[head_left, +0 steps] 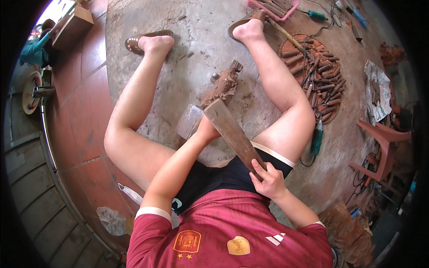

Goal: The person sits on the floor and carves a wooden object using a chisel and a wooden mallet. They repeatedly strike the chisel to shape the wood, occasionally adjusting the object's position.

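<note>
My right hand (268,179) is closed around the narrow end of a long, flat wooden mallet (232,134), which slants up and to the left between my thighs. Its broad end covers most of the fingers of my left hand (208,129), so what they hold, if anything, is hidden. Just beyond lies a rough brown wood carving (222,87) on the concrete floor, its near end behind the mallet. A grey block (189,120) sits left of my left hand.
Many wooden-handled carving tools (328,82) lie on a round, reddish mat at the right. Near them are a green power tool (317,136), a pink basket (286,11) and a reddish plastic stool (380,149). Red tiles (82,120) border the concrete on the left.
</note>
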